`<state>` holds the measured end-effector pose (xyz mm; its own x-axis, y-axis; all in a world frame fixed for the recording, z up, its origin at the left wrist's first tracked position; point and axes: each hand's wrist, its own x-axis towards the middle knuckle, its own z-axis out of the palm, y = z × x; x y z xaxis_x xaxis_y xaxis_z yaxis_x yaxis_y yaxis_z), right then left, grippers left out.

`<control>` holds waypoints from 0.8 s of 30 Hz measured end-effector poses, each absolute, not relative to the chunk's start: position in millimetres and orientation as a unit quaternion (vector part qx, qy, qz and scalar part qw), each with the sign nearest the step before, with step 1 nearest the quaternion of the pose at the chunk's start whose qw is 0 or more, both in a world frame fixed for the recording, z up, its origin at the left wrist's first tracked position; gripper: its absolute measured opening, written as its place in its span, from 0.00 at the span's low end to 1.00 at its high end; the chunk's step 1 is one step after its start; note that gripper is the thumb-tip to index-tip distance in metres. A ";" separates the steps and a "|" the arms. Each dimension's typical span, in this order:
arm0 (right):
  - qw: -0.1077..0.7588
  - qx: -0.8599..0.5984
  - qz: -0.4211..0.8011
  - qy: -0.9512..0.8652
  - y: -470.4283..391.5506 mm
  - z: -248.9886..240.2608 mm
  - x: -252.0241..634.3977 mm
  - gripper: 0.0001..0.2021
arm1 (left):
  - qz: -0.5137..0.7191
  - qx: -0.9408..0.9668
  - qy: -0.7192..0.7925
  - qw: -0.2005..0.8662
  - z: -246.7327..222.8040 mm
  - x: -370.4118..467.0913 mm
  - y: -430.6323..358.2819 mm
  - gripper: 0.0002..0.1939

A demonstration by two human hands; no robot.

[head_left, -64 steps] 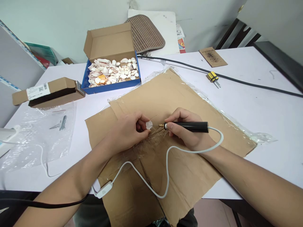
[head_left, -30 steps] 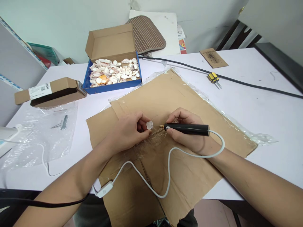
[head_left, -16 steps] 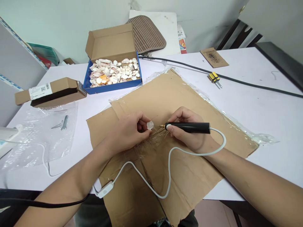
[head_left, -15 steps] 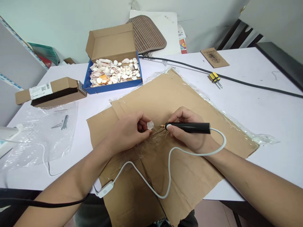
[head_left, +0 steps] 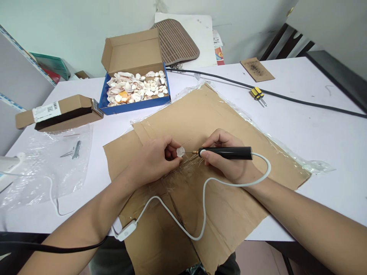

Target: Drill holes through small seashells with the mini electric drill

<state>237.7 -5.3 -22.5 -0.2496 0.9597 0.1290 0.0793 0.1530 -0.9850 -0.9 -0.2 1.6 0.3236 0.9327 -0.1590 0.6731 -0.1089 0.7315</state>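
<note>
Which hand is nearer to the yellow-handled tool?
Right. The right hand is on the near side of the yellow-handled tool, somewhat left; the left hand is also on that side, but much farther left.

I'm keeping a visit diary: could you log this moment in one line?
left hand: holding white shell | right hand: gripping black corded tool | thin bit: pointing at shell | beneath: brown cardboard

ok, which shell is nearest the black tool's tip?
The pale shell pinched in the left hand, in line with the black tool; the other visible shells lie in the blue-sided box.
</note>
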 end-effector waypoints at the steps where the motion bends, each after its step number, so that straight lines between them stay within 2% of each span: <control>1: 0.449 -0.421 0.499 -0.611 -5.5 -22.7 237.0 0.09 | 0.174 0.725 0.555 0.369 1.9 -1.1 -0.2 0.10; 24: 0.452 -0.425 0.498 -0.606 -6.5 -20.9 235.3 0.08 | 0.176 0.727 0.553 0.367 2.5 -0.9 -0.7 0.08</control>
<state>235.3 -6.5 -20.9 -0.2302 0.9650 0.1256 0.0643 0.1439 -0.9875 -0.9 -0.7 2.5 0.3270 0.9329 -0.1510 0.6749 -0.1187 0.7283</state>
